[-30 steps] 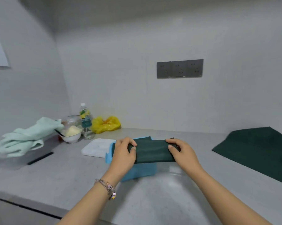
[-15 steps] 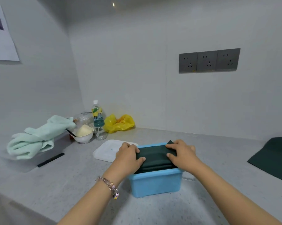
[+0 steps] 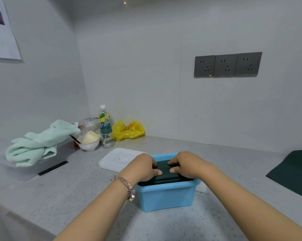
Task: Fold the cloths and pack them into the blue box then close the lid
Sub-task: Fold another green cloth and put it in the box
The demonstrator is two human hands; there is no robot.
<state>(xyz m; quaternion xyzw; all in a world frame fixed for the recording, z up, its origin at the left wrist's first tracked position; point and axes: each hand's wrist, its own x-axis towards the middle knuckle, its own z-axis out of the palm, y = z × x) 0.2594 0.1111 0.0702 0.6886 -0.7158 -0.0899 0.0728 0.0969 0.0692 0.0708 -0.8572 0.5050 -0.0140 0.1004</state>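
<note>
A blue box point(image 3: 166, 197) stands on the grey counter straight in front of me. A folded dark green cloth point(image 3: 164, 172) lies in its top, reaching up to the rim. My left hand point(image 3: 141, 168) holds the cloth's left end and my right hand point(image 3: 190, 165) holds its right end. The fingers and thumbs of both hands bend over the fabric. The white lid point(image 3: 115, 160) lies flat on the counter just behind and to the left of the box. A second dark green cloth point(image 3: 294, 173) is spread flat at the right edge.
A mint towel point(image 3: 39, 143) is heaped at the left on a raised grey board. Behind it stand a white bowl point(image 3: 88, 143), a drink bottle point(image 3: 104, 122) and a yellow bag point(image 3: 127, 130). A black strip point(image 3: 53, 167) lies beside the board. Walls close the back and left.
Both hands carried the folded green cloth from above the box down into it. They have moved closer together on top of the cloth.
</note>
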